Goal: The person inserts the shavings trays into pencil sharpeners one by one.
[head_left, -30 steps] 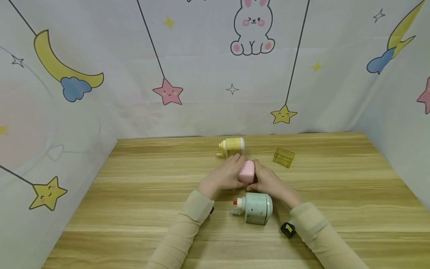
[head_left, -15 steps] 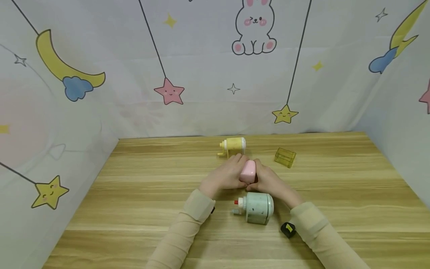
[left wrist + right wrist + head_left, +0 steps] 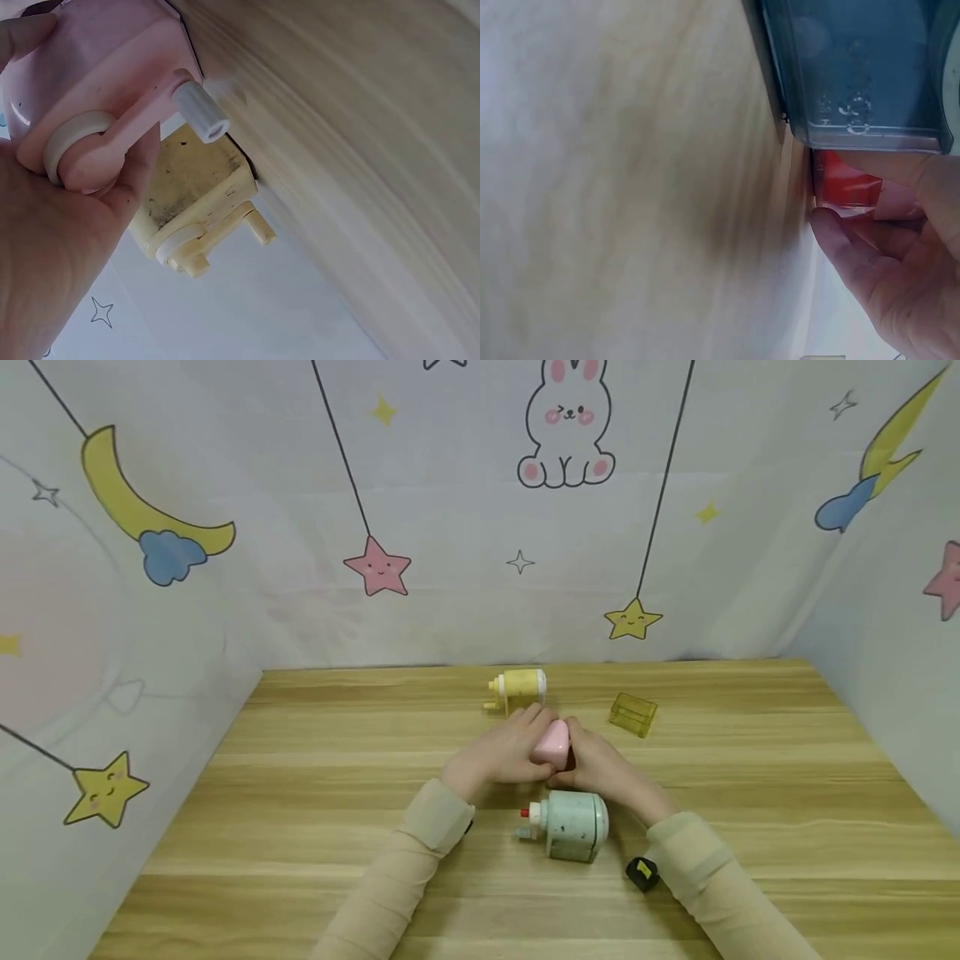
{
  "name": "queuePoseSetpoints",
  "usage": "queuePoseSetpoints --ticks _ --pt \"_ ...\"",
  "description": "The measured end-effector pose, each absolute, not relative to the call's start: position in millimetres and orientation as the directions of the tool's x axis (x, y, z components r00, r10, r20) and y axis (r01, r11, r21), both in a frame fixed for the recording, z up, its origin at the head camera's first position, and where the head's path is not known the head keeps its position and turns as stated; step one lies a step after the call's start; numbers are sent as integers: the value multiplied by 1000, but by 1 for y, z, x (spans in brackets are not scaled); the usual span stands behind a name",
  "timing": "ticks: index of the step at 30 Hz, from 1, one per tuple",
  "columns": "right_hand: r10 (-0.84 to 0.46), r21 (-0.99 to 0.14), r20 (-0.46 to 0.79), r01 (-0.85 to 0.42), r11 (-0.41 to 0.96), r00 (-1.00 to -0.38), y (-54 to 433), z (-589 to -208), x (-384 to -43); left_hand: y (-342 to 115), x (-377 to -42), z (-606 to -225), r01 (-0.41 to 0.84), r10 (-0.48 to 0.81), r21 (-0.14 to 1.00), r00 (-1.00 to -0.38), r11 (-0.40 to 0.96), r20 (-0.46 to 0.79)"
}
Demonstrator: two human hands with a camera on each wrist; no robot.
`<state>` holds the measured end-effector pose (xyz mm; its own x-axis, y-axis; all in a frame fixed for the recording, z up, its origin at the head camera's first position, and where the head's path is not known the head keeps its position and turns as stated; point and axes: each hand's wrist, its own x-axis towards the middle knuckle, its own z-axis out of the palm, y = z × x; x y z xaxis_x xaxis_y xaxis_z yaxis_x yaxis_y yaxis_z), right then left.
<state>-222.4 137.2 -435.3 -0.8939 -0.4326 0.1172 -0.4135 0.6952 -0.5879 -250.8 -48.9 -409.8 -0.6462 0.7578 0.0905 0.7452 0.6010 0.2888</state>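
A pink hand-crank pencil sharpener point(image 3: 552, 743) stands between both hands near the middle of the table. My left hand point(image 3: 513, 747) grips its body from the left, and the left wrist view shows its crank handle point(image 3: 135, 131) with a grey knob. At the opposite side, my right hand point(image 3: 603, 764) holds the sharpener's see-through red shavings drawer point(image 3: 847, 184) between thumb and fingers. A mint-green sharpener point(image 3: 573, 825) stands just in front of the hands, its blue-grey drawer point(image 3: 870, 75) close above the right hand in the right wrist view.
Behind the left hand stands a yellow crank sharpener point(image 3: 522, 685). A loose see-through yellow drawer point(image 3: 633, 714) lies to its right. Beside the right cuff is a small black object point(image 3: 642, 874) with a yellow mark. A printed cloth point(image 3: 450, 485) closes off the table's back edge.
Both hands stay on the pink sharpener, which has turned slightly between them. The other sharpeners and the loose drawer have not moved.
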Motion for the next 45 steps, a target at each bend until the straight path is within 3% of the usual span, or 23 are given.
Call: queuePoseSetpoints --ticks 14,22,30,38,45 --pt "-433 -558 136 -430 710 -891 147 -431 -220 -52 -256 -403 763 738 168 -647 625 193" --pt "-373 -395 241 -442 806 -896 164 -428 -218 -56 -266 -395 654 609 74 -735 753 299" --pt "-322 -260 281 -395 881 -904 178 -429 -219 -61 -283 -397 579 531 133 -801 804 277" --pt "-257 -259 232 -315 913 -938 193 -434 -225 -65 -294 -401 541 499 161 -833 826 240" --pt "-197 -299 111 -222 928 -974 205 -431 -228 -62 -303 -404 518 475 222 -852 826 220"
